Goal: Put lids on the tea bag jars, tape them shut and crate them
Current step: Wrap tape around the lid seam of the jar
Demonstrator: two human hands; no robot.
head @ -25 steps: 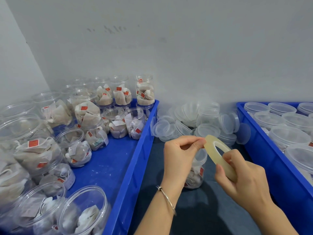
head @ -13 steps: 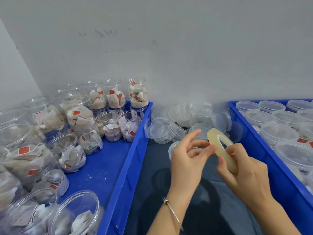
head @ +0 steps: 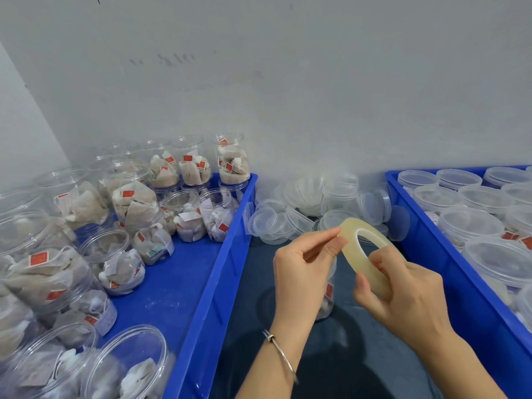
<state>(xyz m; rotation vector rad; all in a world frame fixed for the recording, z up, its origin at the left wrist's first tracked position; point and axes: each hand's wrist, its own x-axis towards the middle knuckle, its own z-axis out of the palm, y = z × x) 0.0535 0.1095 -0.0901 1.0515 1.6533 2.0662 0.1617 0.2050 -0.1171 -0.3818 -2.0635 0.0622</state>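
While the right hand grips the tape roll from below, thumb and fingers curled round its lower rim, the left hand pinches at the roll's upper left edge with thumb and forefinger pressed together. Head view only: roll is a thin, pale yellowish translucent ring with an open centre, tilted, held in the air above the dark surface between 2 blue crates. Partly hidden behind the hands stands 1 jar with tea bags; lid state hard to tell. Left crate holds many clear open jars of tea bags with red tags. Right crate holds jars with clear lids on. Loose clear lids are piled by the wall between the crates. Metal bangle on left wrist.
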